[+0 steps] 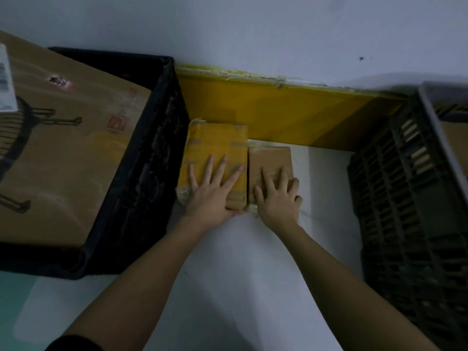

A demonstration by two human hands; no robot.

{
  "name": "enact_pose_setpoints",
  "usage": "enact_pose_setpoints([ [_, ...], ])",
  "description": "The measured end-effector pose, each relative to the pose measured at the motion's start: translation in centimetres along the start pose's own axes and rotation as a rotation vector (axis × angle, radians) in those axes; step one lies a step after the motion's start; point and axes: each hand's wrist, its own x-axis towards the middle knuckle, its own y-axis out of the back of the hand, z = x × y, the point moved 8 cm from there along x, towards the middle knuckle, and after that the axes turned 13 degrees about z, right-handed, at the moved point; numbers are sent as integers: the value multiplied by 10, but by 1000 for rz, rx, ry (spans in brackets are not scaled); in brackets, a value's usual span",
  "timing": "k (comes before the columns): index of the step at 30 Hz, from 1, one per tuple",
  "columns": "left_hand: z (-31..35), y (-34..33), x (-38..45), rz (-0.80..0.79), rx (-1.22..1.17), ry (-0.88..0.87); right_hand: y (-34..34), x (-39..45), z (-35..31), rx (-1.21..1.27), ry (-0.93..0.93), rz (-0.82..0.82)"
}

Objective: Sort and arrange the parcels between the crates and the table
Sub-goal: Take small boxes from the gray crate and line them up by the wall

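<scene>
Two small parcels lie side by side on the white table [326, 178]. The left one is a yellow taped parcel [215, 140]; my left hand [215, 188] rests flat on it with fingers spread. The right one is a smaller brown cardboard parcel [272, 158]; my right hand [277, 196] presses flat on its near end, fingers spread, thumb over its right edge. The two parcels touch along their long sides. A black crate [152, 148] at the left holds a large brown cardboard box [68, 153]. A dark slatted crate [405, 186] stands at the right.
A long yellow parcel or board [278, 112] lies along the wall behind the two small parcels. A white label [5, 79] sticks to the big box. A pale rim [435, 122] sits on top of the right crate. White table surface shows between my forearms.
</scene>
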Motion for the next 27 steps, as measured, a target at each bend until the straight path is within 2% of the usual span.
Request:
enact_pose_setpoints([
  [7, -30, -1, 42, 5, -9, 42, -13, 44, -15, -31, -31, -24],
  [21, -31, -4, 43, 102, -3, 4, -24, 80, -34, -134, -53, 88],
  [24, -31, -3, 42, 57, -29, 8, -22, 80, -34, -140, -62, 80],
  [27, -34, 0, 45, -68, -182, 38, -19, 80, -35, -113, -65, -9],
])
